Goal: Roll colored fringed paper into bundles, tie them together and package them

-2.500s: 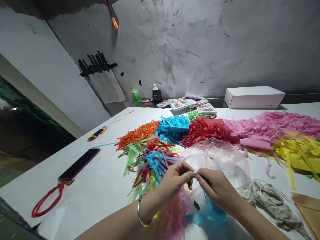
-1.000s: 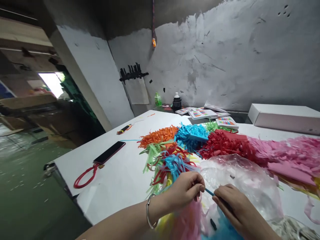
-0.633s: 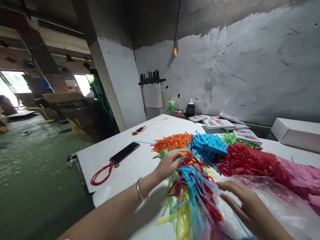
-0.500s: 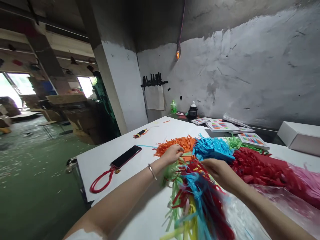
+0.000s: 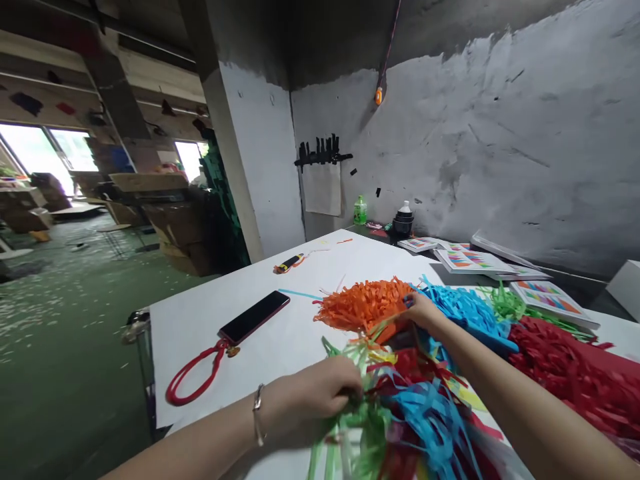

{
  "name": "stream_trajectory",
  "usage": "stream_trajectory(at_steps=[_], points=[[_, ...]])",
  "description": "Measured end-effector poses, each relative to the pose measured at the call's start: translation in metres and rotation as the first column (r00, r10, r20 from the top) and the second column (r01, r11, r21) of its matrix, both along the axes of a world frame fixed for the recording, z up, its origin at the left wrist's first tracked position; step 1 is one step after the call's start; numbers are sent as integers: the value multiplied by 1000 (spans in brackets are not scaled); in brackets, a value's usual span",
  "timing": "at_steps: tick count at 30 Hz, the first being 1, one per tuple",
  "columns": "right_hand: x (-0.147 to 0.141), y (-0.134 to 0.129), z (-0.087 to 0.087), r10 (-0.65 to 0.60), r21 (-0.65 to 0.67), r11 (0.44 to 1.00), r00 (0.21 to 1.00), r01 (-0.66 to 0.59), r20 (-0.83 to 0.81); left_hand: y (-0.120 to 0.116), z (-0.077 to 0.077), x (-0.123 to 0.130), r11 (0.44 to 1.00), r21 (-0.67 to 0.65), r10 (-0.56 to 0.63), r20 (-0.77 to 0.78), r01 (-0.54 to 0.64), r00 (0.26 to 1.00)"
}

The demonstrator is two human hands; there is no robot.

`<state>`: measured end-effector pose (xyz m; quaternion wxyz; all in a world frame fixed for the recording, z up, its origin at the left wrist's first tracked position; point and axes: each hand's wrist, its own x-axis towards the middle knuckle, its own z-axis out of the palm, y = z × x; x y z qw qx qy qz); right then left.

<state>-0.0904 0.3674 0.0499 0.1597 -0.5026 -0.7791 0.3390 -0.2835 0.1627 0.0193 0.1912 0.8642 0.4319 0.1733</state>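
My left hand (image 5: 333,387) is closed around pale green tissue-paper strips (image 5: 373,423) near the front of the white table. Farther back, my right hand (image 5: 423,312) pinches the right end of an orange tissue-paper tassel pile (image 5: 367,303); its fingertips are partly hidden. Blue tissue-paper tassels (image 5: 460,310) lie just behind and right of that hand. Between my arms spreads a loose multicoloured bundle, with blue strips (image 5: 433,417) on top and red strips (image 5: 410,363) beneath.
On the white table (image 5: 200,360) lie a phone (image 5: 256,317) with a red strap (image 5: 193,377), and a black-and-yellow cutter (image 5: 289,264). Dark red tassels (image 5: 565,373) are at right. Printed booklets (image 5: 465,259), a green bottle (image 5: 360,211) and a black container (image 5: 403,221) stand by the wall.
My left hand has come down from the orange pile to the green strips. My right hand has moved from the mixed bundle up to the orange pile. The view has turned slightly left.
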Motion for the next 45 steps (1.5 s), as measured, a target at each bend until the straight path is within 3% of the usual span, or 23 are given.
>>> stream_trajectory(at_steps=[3,5,8,10,15,18,22,24,27,31,33,35,37,40,42,45], points=[[3,2,21,-32,-9,999,986,31,-166,-18,16,5,999,16,-43,30,42,999],[5,0,33,-36,-8,999,965,35,-261,-17,31,10,984,128,116,54,-122,992],[7,-9,41,-33,-11,999,933,31,-358,3,49,26,844,274,447,118,-462,887],[6,-16,40,-27,-18,1000,918,22,-397,22,52,41,780,293,540,129,-553,831],[11,-28,26,-18,35,999,911,36,-413,63,42,68,745,255,604,133,-616,786],[26,-30,19,-17,175,981,930,87,-366,80,54,52,696,188,659,215,-693,721],[47,-43,24,41,448,888,952,104,-302,94,99,12,621,50,700,415,-783,581],[51,-60,35,117,574,816,950,74,-289,92,123,3,634,-31,672,517,-773,530],[51,-102,57,283,740,672,920,10,-269,68,148,18,726,-127,574,654,-676,493],[52,-167,84,436,882,471,875,-22,-211,5,163,71,865,-194,428,765,-462,481],[60,-195,95,446,915,404,871,9,-205,-29,168,95,915,-243,374,810,-321,452],[75,-219,106,445,924,379,864,56,-235,-58,170,112,946,-312,320,867,-85,382],[93,-241,115,429,891,443,850,98,-307,-82,169,124,945,-320,277,893,69,356],[119,-270,120,377,743,664,822,81,-427,-107,155,144,934,-329,265,899,139,350],[134,-285,114,341,618,785,808,36,-480,-118,140,160,907,-373,307,903,194,302],[154,-301,94,249,430,903,803,10,-542,-130,113,182,855,-458,412,885,244,216]])
